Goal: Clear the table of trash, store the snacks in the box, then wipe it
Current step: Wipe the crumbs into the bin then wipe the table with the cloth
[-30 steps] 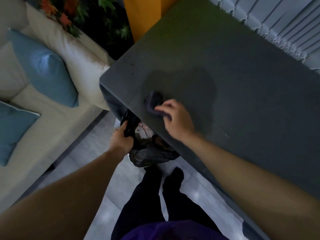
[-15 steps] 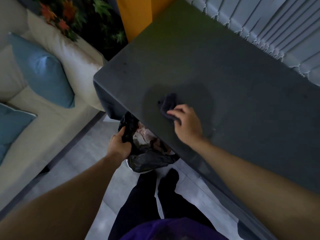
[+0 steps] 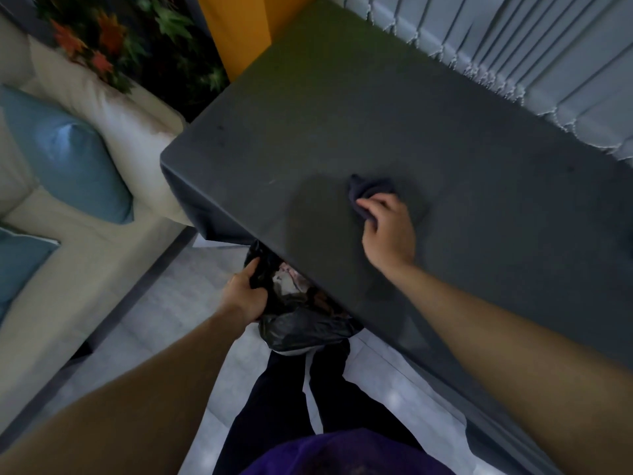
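A dark grey table fills the upper right of the head view. On it lies a bunched dark cloth, and my right hand grips its near side and presses it onto the tabletop. Below the table's near edge, a black trash bag lines a bin, with pale wrappers showing inside. My left hand grips the bag's rim on its left side.
A cream sofa with blue cushions stands to the left. Grey vertical blinds run along the table's far side. An orange panel and a leafy print stand behind. My dark-trousered legs stand on the pale floor.
My right hand has slid the cloth to the right and a little farther onto the table. My left hand has kept its hold on the bag's rim.
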The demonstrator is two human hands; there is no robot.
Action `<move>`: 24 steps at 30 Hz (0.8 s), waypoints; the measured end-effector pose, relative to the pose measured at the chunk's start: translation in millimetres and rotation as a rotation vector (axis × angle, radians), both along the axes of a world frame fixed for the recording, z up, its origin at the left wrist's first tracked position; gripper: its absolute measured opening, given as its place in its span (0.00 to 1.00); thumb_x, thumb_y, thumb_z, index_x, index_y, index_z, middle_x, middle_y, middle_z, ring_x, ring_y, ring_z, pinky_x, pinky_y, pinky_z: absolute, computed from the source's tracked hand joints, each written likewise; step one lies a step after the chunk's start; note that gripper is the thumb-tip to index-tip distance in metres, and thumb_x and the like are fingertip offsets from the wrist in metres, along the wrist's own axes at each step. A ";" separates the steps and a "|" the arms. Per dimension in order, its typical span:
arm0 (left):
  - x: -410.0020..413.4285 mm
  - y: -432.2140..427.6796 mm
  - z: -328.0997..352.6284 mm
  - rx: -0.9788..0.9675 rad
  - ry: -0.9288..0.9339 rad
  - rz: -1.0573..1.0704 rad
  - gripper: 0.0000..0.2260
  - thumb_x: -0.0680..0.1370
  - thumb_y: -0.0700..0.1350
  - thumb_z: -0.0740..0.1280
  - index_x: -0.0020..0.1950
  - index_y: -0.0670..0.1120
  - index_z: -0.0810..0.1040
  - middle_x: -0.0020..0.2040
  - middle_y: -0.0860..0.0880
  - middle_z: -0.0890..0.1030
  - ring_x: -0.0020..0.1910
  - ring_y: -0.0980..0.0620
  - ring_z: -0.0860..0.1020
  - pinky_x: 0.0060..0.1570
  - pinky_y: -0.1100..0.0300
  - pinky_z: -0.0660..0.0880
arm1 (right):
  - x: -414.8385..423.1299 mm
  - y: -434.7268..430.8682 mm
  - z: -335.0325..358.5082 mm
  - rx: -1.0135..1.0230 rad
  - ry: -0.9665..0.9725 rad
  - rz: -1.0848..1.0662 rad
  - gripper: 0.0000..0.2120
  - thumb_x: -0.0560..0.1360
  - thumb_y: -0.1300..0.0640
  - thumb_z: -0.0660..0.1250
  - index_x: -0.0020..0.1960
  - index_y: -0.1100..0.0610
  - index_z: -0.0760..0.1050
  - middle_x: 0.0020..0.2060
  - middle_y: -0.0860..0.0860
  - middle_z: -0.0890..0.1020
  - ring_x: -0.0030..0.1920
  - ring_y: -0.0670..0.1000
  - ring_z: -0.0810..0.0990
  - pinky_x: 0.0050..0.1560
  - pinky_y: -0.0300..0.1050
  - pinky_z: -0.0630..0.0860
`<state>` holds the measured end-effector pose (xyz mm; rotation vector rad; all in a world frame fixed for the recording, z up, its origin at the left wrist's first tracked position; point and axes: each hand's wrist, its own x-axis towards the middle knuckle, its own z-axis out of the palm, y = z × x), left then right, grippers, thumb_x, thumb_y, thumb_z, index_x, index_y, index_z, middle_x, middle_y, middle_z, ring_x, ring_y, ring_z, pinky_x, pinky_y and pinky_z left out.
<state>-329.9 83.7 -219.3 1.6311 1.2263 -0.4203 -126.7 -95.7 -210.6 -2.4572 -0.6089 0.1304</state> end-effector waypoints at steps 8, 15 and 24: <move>5.2 -7.9 4.0 -0.011 0.019 -0.063 0.35 0.76 0.33 0.58 0.79 0.61 0.63 0.65 0.46 0.76 0.56 0.44 0.78 0.34 0.64 0.78 | -27.3 -2.9 3.3 0.166 0.032 0.406 0.17 0.71 0.62 0.60 0.53 0.53 0.84 0.53 0.50 0.79 0.55 0.54 0.78 0.57 0.48 0.76; 7.5 6.8 7.4 -0.009 0.014 -0.010 0.33 0.78 0.32 0.57 0.78 0.61 0.64 0.62 0.44 0.77 0.53 0.42 0.79 0.34 0.56 0.82 | -10.8 20.2 -1.0 0.107 0.044 0.209 0.19 0.71 0.65 0.63 0.58 0.55 0.83 0.56 0.51 0.80 0.54 0.56 0.78 0.59 0.49 0.75; -2.7 35.3 12.1 0.062 0.002 0.107 0.33 0.79 0.31 0.56 0.79 0.58 0.63 0.64 0.46 0.76 0.55 0.44 0.77 0.31 0.65 0.75 | 29.5 60.8 5.8 0.182 -0.025 -0.013 0.18 0.71 0.69 0.61 0.54 0.57 0.82 0.53 0.53 0.80 0.54 0.56 0.77 0.59 0.47 0.74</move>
